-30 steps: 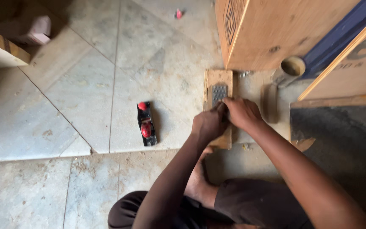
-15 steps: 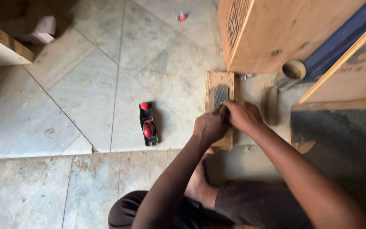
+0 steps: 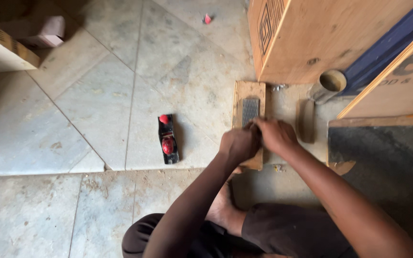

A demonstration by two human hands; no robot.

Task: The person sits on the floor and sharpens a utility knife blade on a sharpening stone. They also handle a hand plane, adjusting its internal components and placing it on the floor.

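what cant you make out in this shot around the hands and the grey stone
Head view only:
- What the left hand and right hand press on the grey stone: covered by the fingers.
- Wooden block's near end: behind the hands.
- Metal tube's inside: in shadow.

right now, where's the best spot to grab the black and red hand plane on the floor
Probably the red rear handle of the hand plane, taken from above. The plane lies flat and alone on the floor tiles, lengthwise away from the person, with its raised red handle and front knob facing up. Both sides are free, so a hand could wrap it from above.
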